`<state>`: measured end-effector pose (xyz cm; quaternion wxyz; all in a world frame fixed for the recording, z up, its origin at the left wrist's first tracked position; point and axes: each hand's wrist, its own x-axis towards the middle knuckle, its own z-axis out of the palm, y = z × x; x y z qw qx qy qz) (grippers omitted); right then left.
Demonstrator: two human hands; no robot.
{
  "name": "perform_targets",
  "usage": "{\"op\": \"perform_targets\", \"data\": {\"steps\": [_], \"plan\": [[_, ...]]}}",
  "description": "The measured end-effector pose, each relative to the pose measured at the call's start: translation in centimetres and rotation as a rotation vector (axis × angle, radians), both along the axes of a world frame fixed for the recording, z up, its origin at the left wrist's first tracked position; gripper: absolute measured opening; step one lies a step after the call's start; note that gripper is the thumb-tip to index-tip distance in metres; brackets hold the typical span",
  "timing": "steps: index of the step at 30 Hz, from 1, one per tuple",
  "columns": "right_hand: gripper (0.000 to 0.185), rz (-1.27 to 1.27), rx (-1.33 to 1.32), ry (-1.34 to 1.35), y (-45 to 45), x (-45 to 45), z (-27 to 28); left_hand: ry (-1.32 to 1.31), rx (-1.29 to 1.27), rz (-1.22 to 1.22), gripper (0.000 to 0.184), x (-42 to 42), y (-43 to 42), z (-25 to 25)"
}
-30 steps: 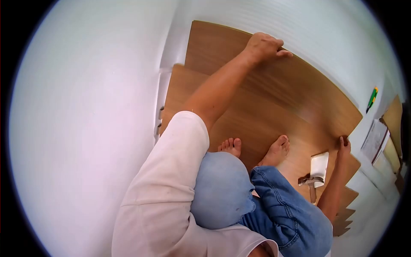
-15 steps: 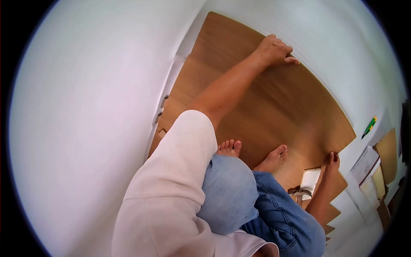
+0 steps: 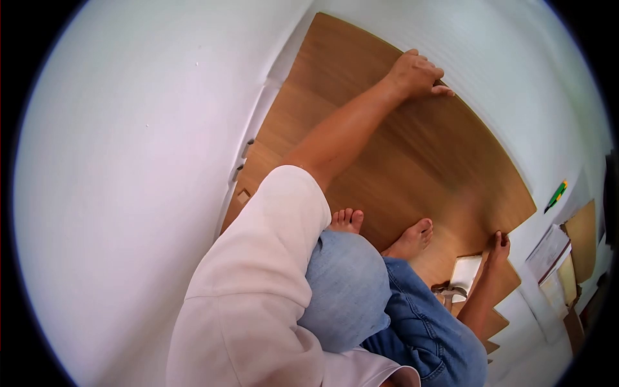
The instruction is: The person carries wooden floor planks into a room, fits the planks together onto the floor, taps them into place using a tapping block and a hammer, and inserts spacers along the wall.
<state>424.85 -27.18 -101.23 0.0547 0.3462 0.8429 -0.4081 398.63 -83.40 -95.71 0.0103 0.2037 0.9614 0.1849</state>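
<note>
Reaching forward, the left hand (image 3: 417, 76) curls its fingers over the far edge of a wood-look plank (image 3: 361, 71), which spans the space between both hands. The right hand (image 3: 498, 250) touches its right end; whether pinching or pressing, I cannot tell. The plank seems thin, stiff, fairly light and a little slippery, with chippable edges, best held by long edge and end. Stepped flooring (image 3: 506, 287) and a hammer (image 3: 458, 292) lie bodyward of the right hand; a white wall (image 3: 129, 174) stands left of both hands.
</note>
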Motion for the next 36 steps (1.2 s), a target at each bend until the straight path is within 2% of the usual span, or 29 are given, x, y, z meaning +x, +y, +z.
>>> {"op": "perform_targets", "data": {"steps": [6, 8, 16, 21, 27, 30, 32, 34, 35, 36], "plan": [[0.062, 0.032, 0.047, -0.045, -0.2, -0.4, 0.2, -0.120, -0.095, -0.003, 0.064, -0.8, 0.4, -0.3], [0.062, 0.043, -0.027, 0.019, -0.1, 0.1, 0.2, -0.094, -0.073, -0.007, 0.064, -0.4, 0.1, -0.2], [0.061, 0.047, 0.034, -0.023, 0.3, 0.0, 0.1, -0.121, -0.091, 0.000, 0.062, -0.6, 0.3, -0.4], [0.060, 0.094, 0.009, 0.010, 0.2, 0.2, 0.5, 0.085, 0.029, 0.020, 0.059, -0.3, 0.2, -1.6], [0.059, 0.057, -0.031, 0.023, -0.1, 0.4, 0.4, 0.103, 0.039, 0.033, 0.058, 0.1, 0.2, -1.2], [0.060, 0.055, 0.007, -0.017, 0.1, -0.4, 0.2, -0.006, 0.019, 0.039, 0.058, -0.2, 0.4, -1.1], [0.060, 0.091, -0.019, -0.072, 1.2, -0.1, -0.3, 0.043, 0.020, 0.046, 0.057, -0.4, 0.0, -2.0], [0.063, 0.200, 0.142, -0.087, 1.3, -0.2, 0.8, 0.132, 0.046, 0.070, 0.056, -0.6, 0.7, -3.2], [0.066, 0.165, 0.214, -0.046, -0.2, -0.7, 2.0, 0.138, 0.080, 0.031, 0.056, -0.9, 0.7, -3.5], [0.068, 0.247, 0.580, -0.208, -1.0, -2.0, 3.2, 0.196, 0.080, -0.003, 0.059, -0.7, 0.4, -3.4]]}}
